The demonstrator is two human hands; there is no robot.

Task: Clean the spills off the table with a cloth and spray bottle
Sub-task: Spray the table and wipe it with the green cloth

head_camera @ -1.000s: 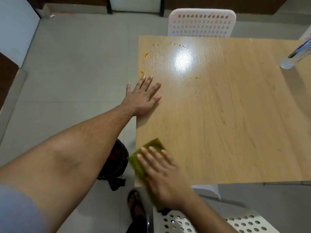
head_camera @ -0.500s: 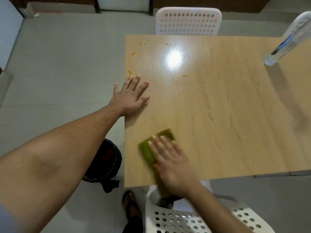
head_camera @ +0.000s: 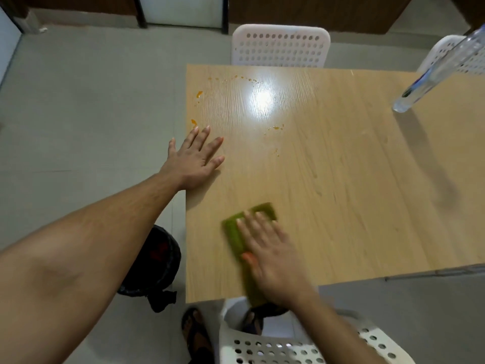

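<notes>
Head view: right hand (head_camera: 273, 258) flat on green cloth (head_camera: 233, 232).

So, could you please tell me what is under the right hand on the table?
The green cloth lies under the right hand, flat on the table. The fingers press it down. The covered part of the cloth cannot be seen.

A white perforated chair (head_camera: 280, 47) stands at the far edge of the wooden table (head_camera: 354, 195). A second white perforated chair (head_camera: 443, 55) shows behind the table's far right corner. A third white chair (head_camera: 294, 345) sits at the table's near edge. A black bin (head_camera: 154, 261) stands on the grey tiled floor (head_camera: 86, 114) just left of the table's near left corner, with a sandalled foot (head_camera: 196, 334) beside it.
</notes>
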